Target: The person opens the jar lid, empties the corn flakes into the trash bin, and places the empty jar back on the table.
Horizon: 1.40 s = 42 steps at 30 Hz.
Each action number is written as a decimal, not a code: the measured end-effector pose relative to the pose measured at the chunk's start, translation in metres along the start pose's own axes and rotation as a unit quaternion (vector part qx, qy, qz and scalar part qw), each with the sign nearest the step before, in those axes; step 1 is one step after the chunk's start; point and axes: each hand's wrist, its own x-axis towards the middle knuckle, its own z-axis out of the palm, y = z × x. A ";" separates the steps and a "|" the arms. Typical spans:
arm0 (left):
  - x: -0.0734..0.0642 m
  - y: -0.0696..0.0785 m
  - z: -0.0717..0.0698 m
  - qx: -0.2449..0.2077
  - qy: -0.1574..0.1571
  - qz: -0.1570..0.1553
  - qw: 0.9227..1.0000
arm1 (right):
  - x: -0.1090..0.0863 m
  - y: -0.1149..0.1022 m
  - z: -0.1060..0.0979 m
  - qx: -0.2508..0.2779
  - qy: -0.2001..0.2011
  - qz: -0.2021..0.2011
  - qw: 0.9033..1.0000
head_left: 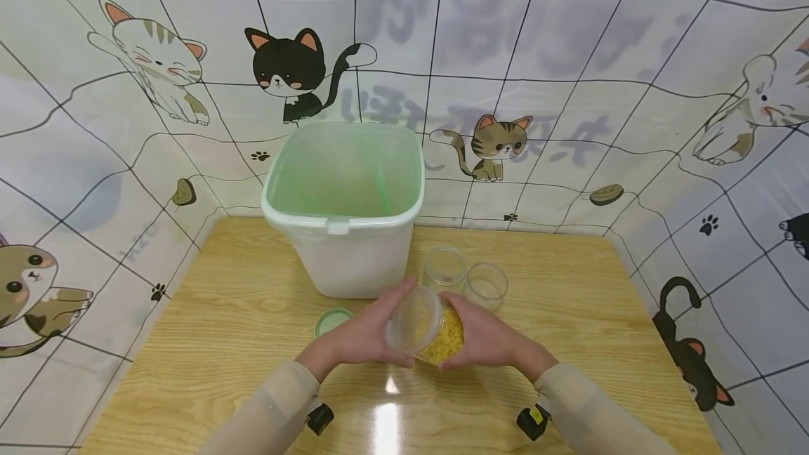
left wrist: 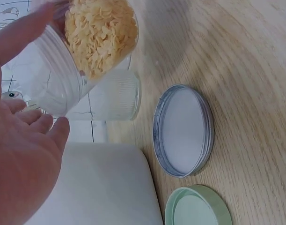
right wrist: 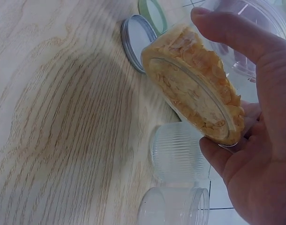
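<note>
Both hands hold a clear jar point(head_left: 445, 339) with yellow flakes gathered in its base, tilted on its side over the table. My left hand point(head_left: 369, 328) curls round the clear end point(left wrist: 54, 70) with its ridged rim, thumb on one side and fingers on the other. Around the flake-filled base point(right wrist: 189, 89), my right hand point(head_left: 483, 335) grips with thumb and fingers on opposite sides. Behind the hands, a ribbed clear jar point(right wrist: 178, 152) and a smooth clear jar point(right wrist: 168, 206) stand on the table without lids.
A large white bin point(head_left: 360, 258) with a translucent green interior stands at the back left. Near it lie a green lid point(left wrist: 196, 208) and a silver-rimmed lid point(left wrist: 182, 131). The wooden table point(head_left: 556, 286) meets a cat-patterned wall covering point(head_left: 404, 34) at the back.
</note>
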 end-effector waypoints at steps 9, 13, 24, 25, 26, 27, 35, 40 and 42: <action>0.002 0.003 0.002 0.019 0.023 -0.022 0.999 | -0.001 0.001 0.000 -0.005 -0.001 0.004 1.000; 0.003 0.008 0.003 0.041 0.043 -0.058 0.997 | 0.000 0.001 -0.001 -0.003 0.003 0.002 1.000; 0.001 0.005 -0.002 0.009 -0.014 -0.010 1.000 | 0.001 0.001 0.001 -0.007 0.010 -0.005 1.000; 0.001 0.004 -0.003 0.010 -0.018 -0.008 1.000 | 0.001 0.001 0.001 -0.008 0.009 -0.004 1.000; 0.001 0.003 -0.003 0.011 -0.021 -0.006 1.000 | 0.002 0.001 0.002 -0.009 0.009 -0.004 1.000; 0.000 0.003 -0.003 0.010 -0.024 -0.005 1.000 | 0.002 0.000 0.002 -0.009 0.008 -0.005 1.000; 0.001 0.005 -0.003 0.023 -0.001 -0.017 1.000 | 0.001 0.000 0.002 -0.005 0.009 -0.007 1.000; 0.000 0.009 0.000 0.035 0.013 -0.037 0.999 | 0.000 0.001 0.002 -0.003 0.010 -0.006 1.000; 0.000 0.009 0.000 0.036 0.011 -0.031 0.999 | 0.000 0.001 0.002 0.000 0.010 -0.005 1.000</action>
